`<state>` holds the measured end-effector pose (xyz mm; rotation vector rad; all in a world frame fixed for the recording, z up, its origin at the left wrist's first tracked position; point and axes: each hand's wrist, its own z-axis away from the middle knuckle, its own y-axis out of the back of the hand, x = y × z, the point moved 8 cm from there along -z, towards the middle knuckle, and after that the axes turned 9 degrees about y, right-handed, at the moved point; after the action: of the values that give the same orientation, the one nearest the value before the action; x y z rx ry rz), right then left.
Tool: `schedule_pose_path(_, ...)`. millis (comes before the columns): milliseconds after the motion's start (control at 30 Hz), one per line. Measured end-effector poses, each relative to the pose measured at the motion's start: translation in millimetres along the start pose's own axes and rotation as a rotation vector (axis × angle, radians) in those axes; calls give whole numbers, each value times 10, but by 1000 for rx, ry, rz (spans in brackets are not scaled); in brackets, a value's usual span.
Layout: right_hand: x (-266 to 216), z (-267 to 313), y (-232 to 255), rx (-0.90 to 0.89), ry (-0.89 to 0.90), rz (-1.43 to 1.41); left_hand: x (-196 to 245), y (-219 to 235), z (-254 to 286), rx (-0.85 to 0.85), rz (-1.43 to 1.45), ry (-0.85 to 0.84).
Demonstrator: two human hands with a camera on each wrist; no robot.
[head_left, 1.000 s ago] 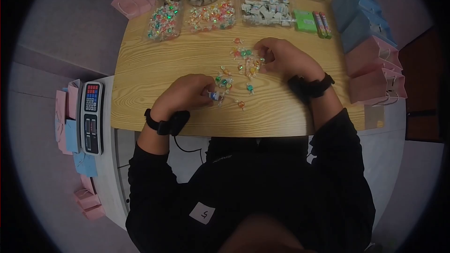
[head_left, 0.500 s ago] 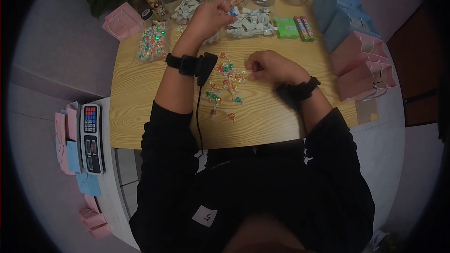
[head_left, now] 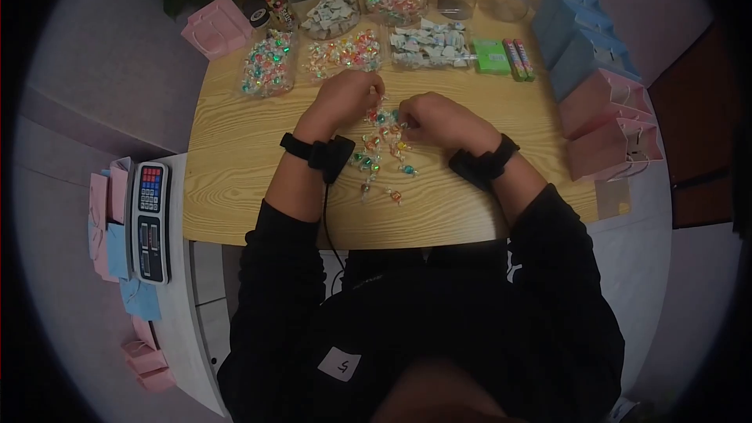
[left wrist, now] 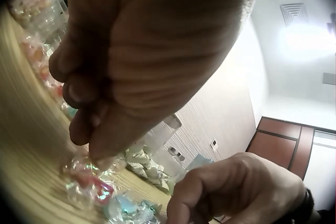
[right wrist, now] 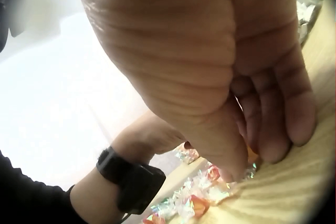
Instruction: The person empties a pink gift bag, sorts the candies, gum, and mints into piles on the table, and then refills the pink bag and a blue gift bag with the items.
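Wrapped candies point(head_left: 368, 160) lie in a loose cluster on the wooden table point(head_left: 258, 153). At the cluster's far left edge, my left hand point(head_left: 345, 100) pinches a clear-wrapped candy point(right wrist: 186, 153) between thumb and finger; in the left wrist view, pink and blue candies point(left wrist: 128, 209) lie just below its fingertips. My right hand point(head_left: 446, 120) is at the cluster's right side with loosely bent fingers. Its thumb is down beside a red candy point(right wrist: 212, 173) in the right wrist view, and a bit of orange shows behind the thumb; no firm grip is visible.
Behind the cluster stand trays of candies point(head_left: 268, 66) and white packets point(head_left: 431, 45), jars point(head_left: 509, 1), a green pack point(head_left: 491, 56) and two tubes point(head_left: 518, 61). Blue bags point(head_left: 568, 23) and pink bags point(head_left: 615, 149) line the right edge; a scale point(head_left: 150, 223) is left.
My left hand went from the cluster with a blue-and-white piece to the white-packet tray, then came back without it and took a candy. My right hand is closer to the candies.
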<state>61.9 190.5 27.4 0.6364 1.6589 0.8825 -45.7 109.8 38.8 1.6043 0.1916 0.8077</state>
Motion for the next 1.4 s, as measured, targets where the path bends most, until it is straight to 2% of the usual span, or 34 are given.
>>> schedule_pose_path(67, -43, -45, -14, -111, -32, -33, -38, 38, 14, 10, -36, 6)
schedule_pose_path(200, -84, -213, 207, -107, -2, -92, -131, 38, 28, 2, -12, 32)
schedule_pose_path(300, -81, -437, 596, 310, -19, -299, -102, 92, 69, 24, -34, 35)
schedule_pose_path(333, -125, -517, 590, 296, -10, -288, -119, 67, 73, -15, -82, 38)
schedule_pose_path(400, -73, -561, 746, 574, -81, -445, -179, 94, 70, -42, -124, 51)
schedule_pose_path(467, -119, -573, 796, 558, -86, -393, -187, 237, 130, -54, 84, -10)
schedule_pose_path(500, -101, -586, 721, 395, -104, -287, -225, 300, 162, -55, 90, -2)
schedule_pose_path(533, -79, -581, 620, 231, -123, -182, -259, 492, 197, 17, 272, 41)
schedule_pose_path(567, -79, -558, 616, 220, -127, -186, -330, 620, 206, 89, 455, 85)
schedule_pose_path(633, -106, -519, 451, -33, -147, -46, -516, 811, 167, 339, 489, 150)
schedule_pose_path(667, -48, -502, 383, -40, -149, -47, -598, 864, 128, 447, 499, 157)
schedule_pose_path(700, -30, -516, 304, -51, -47, 67, -647, 825, 67, 449, 501, 158)
schedule_pose_path(733, -103, -532, 283, -59, 54, 181, -629, 889, 64, 555, 470, 115)
schedule_pose_path(767, -87, -526, 280, -62, 51, 183, -612, 931, 80, 658, 439, 74)
schedule_pose_path(800, -43, -511, 217, -130, 11, 148, -634, 900, 57, 655, 445, 76)
schedule_pose_path(833, -20, -492, 151, -200, -31, 109, -516, 944, 92, 648, 376, 34)
schedule_pose_path(900, -21, -493, 98, -221, -8, 153, -351, 987, 170, 633, 310, 0)
schedule_pose_path(967, -26, -498, 67, -238, 17, 195, -187, 557, 81, 28, 259, 32)
schedule_pose_path(1000, -28, -497, 70, -246, 19, 222, -65, 479, 147, -33, 121, -30)
schedule_pose_path(1033, -32, -498, 83, -255, 22, 250, -46, 415, 126, -39, 127, -27)
schedule_pose_path(1100, -21, -509, 184, -230, -1, 196, -97, 77, 88, -254, -51, 40)
schedule_pose_path(1200, -91, -562, 369, -138, -2, 80, -128, -65, 60, -271, -118, -7)
schedule_pose_path(1267, -35, -561, 688, 375, -87, -270, -124, -104, 58, -266, -97, 2)
schedule_pose_path(1300, -15, -564, 692, 404, -10, -178, -125, -106, 57, -258, -76, 11)
schedule_pose_path(1333, -10, -541, 713, 404, -10, -178, -124, -110, 56, -259, -76, 11)
schedule_pose_path(1400, 13, -535, 535, 109, -78, -87, -110, -112, 55, -241, -137, -14)
